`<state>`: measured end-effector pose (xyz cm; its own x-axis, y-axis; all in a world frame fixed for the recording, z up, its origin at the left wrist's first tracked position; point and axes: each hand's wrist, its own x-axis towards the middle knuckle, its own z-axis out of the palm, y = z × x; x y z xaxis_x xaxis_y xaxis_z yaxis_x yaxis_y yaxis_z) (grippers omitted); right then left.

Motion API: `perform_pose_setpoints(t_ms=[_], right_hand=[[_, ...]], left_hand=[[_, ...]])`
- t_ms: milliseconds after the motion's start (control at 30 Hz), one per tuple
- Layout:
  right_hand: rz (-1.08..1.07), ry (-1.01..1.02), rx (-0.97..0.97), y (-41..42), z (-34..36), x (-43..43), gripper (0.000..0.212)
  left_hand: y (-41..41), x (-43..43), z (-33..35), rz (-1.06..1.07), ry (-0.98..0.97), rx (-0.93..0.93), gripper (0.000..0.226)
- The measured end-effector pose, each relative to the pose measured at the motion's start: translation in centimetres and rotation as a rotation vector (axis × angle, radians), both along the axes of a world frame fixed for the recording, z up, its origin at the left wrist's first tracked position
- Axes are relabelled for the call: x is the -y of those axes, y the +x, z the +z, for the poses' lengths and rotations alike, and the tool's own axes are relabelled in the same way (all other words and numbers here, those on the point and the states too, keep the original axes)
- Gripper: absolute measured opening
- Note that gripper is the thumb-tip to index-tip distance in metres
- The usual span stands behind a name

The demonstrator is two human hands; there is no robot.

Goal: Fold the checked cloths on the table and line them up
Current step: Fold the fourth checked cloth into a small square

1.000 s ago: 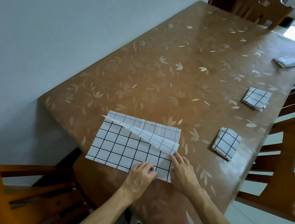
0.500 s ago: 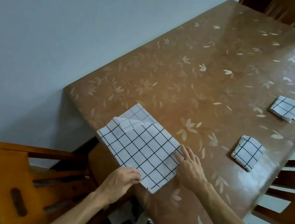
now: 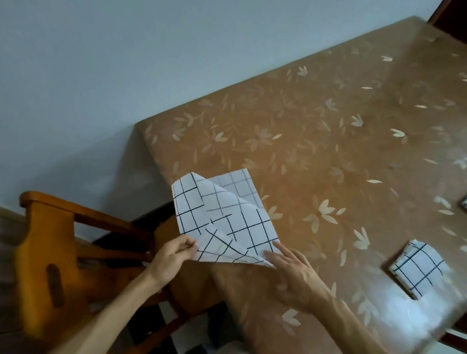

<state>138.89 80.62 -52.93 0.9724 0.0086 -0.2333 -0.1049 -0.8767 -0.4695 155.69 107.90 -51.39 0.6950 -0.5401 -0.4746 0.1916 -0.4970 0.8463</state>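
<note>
The limp, light checked cloth [image 3: 222, 213] is pinched at its near edge by the left hand [image 3: 170, 260] fingers, while the right hand [image 3: 295, 275] fingers, extended flat, pin its corner to the bench [image 3: 334, 136].

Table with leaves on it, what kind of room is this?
Probably a dining room at home: a long table with a leaf-patterned cover stands against a plain wall, with wooden chairs pulled up around it.
</note>
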Motion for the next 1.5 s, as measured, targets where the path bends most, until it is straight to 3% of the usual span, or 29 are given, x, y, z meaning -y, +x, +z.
perform_pose_setpoints(t_ms=[100, 233, 367, 433, 567, 600, 700, 800, 1033, 1133, 1267, 1500], right_hand=[[-0.019, 0.027, 0.045, 0.2, 0.2, 0.3, 0.035], [0.016, 0.106, 0.054, 0.2, 2.7, -0.3, 0.033], [-0.004, 0.278, -0.098, -0.2, 4.6, -1.1, 0.018], [-0.042, 0.353, -0.158, -0.2, 4.4, -1.4, 0.024], [-0.005, 0.276, -0.221, -0.1, 3.2, -2.0, 0.078], [-0.009, 0.268, -0.226, -0.1, 3.1, -2.1, 0.074], [-0.216, 0.338, -0.26, 0.0, 2.3, -2.3, 0.035], [-0.485, 0.396, -0.267, 0.3, 0.6, -1.9, 0.028], [-0.854, 0.525, -0.214, 2.2, -0.3, -2.1, 0.018], [-0.955, 0.57, -0.205, 2.5, -0.4, -2.8, 0.037], [-1.009, 0.564, -0.165, 2.5, -0.6, -3.2, 0.048], [-1.033, 0.474, -0.112, 3.1, -0.5, -3.4, 0.046]], left_hand=[[0.9, -0.5, 0.3, 0.039, -0.003, -0.124, 0.022], [1.3, -0.7, 0.6, 0.065, -0.048, -0.203, 0.029], [1.5, -0.5, -0.5, 0.016, -0.011, -0.19, 0.052], [1.2, -0.3, -0.5, 0.04, 0.012, -0.218, 0.051], [0.9, -0.3, -1.0, 0.156, 0.049, -0.26, 0.047], [0.9, -0.4, -1.1, 0.174, 0.05, -0.263, 0.046], [1.3, -0.2, -1.6, 0.22, 0.05, -0.279, 0.037], [1.5, 0.1, -2.0, 0.291, 0.054, -0.282, 0.03], [1.5, 0.3, -2.0, 0.228, 0.027, -0.156, 0.027], [1.9, 0.4, -2.2, 0.215, 0.084, -0.049, 0.021], [2.8, 0.9, -3.2, 0.189, 0.197, 0.072, 0.02], [3.6, 2.5, -4.2, 0.146, 0.32, 0.291, 0.022]])
